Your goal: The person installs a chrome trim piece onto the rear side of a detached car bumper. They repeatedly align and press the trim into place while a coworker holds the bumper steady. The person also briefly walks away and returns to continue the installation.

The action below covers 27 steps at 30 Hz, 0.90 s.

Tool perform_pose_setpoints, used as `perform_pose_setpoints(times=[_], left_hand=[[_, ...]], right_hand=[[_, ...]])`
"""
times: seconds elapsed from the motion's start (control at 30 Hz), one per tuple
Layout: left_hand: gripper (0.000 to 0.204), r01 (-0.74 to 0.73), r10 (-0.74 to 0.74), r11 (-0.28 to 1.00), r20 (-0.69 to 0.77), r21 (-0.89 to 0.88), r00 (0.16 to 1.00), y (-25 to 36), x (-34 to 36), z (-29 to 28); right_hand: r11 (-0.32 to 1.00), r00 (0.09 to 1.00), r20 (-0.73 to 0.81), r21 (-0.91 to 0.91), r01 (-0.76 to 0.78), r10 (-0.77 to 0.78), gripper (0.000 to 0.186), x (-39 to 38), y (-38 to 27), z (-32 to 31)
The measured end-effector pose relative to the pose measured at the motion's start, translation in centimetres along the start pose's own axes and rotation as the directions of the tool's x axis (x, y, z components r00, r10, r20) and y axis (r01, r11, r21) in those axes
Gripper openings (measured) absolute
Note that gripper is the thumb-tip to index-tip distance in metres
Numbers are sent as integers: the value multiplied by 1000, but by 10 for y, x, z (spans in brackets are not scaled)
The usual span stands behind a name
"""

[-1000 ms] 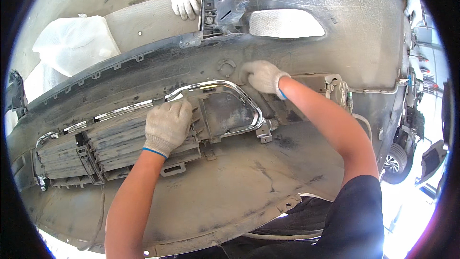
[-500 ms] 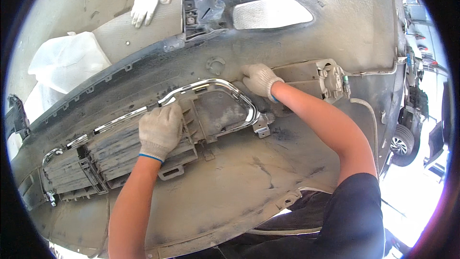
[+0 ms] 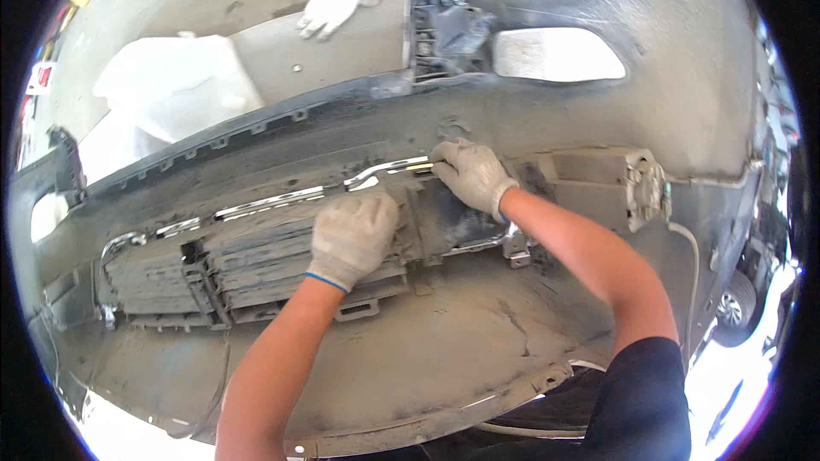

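Note:
A large, dusty car bumper (image 3: 436, 324) lies inner side up in front of me. Set in it is a dark slatted grille (image 3: 273, 252), edged along its far side by a chrome trim strip (image 3: 269, 202). My left hand (image 3: 354, 230), in a grey knitted glove, curls over the far edge of the grille's right part; its fingertips are hidden. My right hand (image 3: 472, 177), gloved alike, is closed over the chrome strip near its right end and covers the curved corner. A metal bracket (image 3: 516, 248) shows just below that corner.
Across the bumper, another person's white-gloved hand (image 3: 335, 4) rests on a grey sheet (image 3: 359, 38). Translucent plastic sheeting (image 3: 175, 81) lies at the far left. A black bracket (image 3: 444, 21) stands up from the far edge. A car wheel (image 3: 735, 307) shows at the right.
The view has shifted, so the bumper sits further right. My right hand has moved left from beside the trim's corner onto the chrome strip. My left hand stays on the grille.

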<state>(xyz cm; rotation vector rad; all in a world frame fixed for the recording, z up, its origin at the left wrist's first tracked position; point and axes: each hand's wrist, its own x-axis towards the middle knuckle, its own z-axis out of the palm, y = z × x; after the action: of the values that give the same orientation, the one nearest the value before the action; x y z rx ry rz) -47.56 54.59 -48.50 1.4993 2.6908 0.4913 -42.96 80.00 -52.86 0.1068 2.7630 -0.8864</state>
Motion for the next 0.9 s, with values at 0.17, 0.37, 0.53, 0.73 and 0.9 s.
perform_pose_setpoints(times=[0.17,0.37,0.53,0.73,0.9], left_hand=[[14,42,-42,997,7,-70,999,0,1,-5],[19,522,-530,848,-160,-90,833,-62,-26,-43],[13,423,-421,902,-42,92,906,-93,-59,-49],[15,471,-479,874,45,122,877,-96,-61,-45],[16,493,-498,866,66,83,865,-96,-61,-43]], right_hand=[[985,985,-91,-77,-153,146,24,11,-25,53],[968,985,-74,-187,-169,158,26,8,-21,66],[983,984,43,-59,-171,174,31,23,-19,55],[988,959,259,130,79,-111,32,102,-54,25],[967,824,508,87,239,-250,31,149,-87,67]])
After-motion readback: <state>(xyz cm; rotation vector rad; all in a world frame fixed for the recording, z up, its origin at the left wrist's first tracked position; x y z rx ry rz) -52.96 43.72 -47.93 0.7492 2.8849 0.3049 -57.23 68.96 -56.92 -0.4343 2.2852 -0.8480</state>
